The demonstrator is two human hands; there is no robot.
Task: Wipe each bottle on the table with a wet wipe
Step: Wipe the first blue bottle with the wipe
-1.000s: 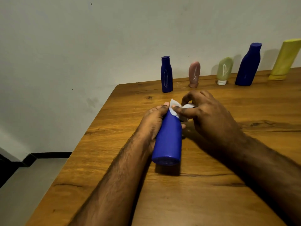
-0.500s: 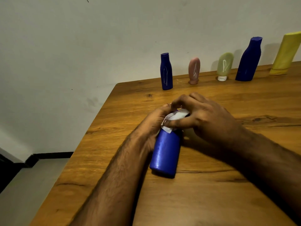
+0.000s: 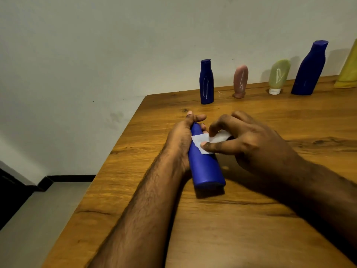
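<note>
A blue bottle (image 3: 207,171) lies tilted over the wooden table (image 3: 251,219), its base towards me. My left hand (image 3: 181,140) grips its upper part from the left side. My right hand (image 3: 251,146) presses a white wet wipe (image 3: 204,141) onto the bottle's upper body with thumb and fingers. The bottle's cap end is hidden behind the hands.
Along the wall at the table's back edge stand a small dark blue bottle (image 3: 206,82), a pink tube (image 3: 240,81), a pale green tube (image 3: 278,76), a tall dark blue bottle (image 3: 309,68) and a yellow bottle (image 3: 347,72). The table's left edge drops to the floor (image 3: 38,219).
The wipe has moved from the bottle's cap end down onto its upper body under my right hand. My left hand still holds the bottle, which has turned slightly.
</note>
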